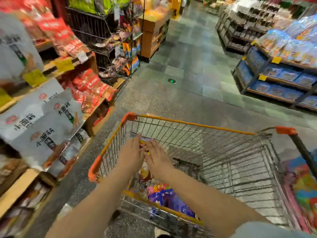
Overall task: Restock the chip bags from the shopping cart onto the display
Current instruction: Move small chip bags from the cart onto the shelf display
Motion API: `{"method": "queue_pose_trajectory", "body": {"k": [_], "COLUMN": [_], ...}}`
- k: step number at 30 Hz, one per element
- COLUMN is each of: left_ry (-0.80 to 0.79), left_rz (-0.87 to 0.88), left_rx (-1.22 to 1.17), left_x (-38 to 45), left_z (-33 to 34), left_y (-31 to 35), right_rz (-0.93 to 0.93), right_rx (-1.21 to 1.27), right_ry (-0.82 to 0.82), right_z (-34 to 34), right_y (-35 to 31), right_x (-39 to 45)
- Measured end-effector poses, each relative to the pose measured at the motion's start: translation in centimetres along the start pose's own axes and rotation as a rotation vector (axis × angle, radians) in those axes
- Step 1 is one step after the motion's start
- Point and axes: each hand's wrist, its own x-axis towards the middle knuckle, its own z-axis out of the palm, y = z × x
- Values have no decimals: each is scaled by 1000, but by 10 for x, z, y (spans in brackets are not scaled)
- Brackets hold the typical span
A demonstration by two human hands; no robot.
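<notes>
A wire shopping cart (193, 124) with an orange rim stands in front of me. Both my arms reach down into its left end. My left hand (132, 152) and my right hand (158, 157) lie side by side, fingers stretched, pressed around a colourful chip bag (143, 140) that peeks out between the fingertips; the picture is blurred there. More chip bags (169, 200), purple, blue and pink, lie at the near end of the cart. The display (42, 121) with grey-white and red bags rises just left of the cart.
A black wire rack (109, 48) with snacks stands behind the left display. Shelves of blue packs (283, 76) line the right side of the tiled aisle (188, 57). A bright multicoloured pack (305, 186) hangs at the cart's right end.
</notes>
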Motion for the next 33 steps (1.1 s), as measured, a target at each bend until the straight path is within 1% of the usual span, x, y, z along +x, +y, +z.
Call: {"method": "queue_pose_trajectory", "body": {"k": [2,6,11,13,17,20,23,26,28,30,31,33], "left_ry": [25,28,20,-3,-101,-149,-194,-291,-290,-256,-231,-163], "left_rz": [-17,-77,-156,-179,-253,-331,-292,-246,-226,-229,-236,-255], "left_rx": [25,72,141,178,233,187,215,290,343,335,326,287], "left_x": [13,52,96,113,137,148,170,204,227,243,246,246], "left_z": [8,34,77,95,130,154,163,158,157,159,161,167], "left_y": [3,-4,-29,-47,-86,-105,-110,-114,-121,-128,-132,-142], "right_rz": [-49,-116,-118,-93,-2,19,28,-30,-74,-96,-96,-49], "right_rx": [10,-61,-132,-127,-108,-102,-130,-171,-180,-172,-184,-228], "right_ry": [-23,-107,-197,-200,-150,-120,-124,-81,51,194,230,200], "right_z": [-5,-9,18,34,63,84,107,121,125,129,130,131], "right_y": [15,52,95,113,146,166,182,185,185,190,194,203], "right_x": [16,59,118,145,189,208,227,247,261,275,281,286]}}
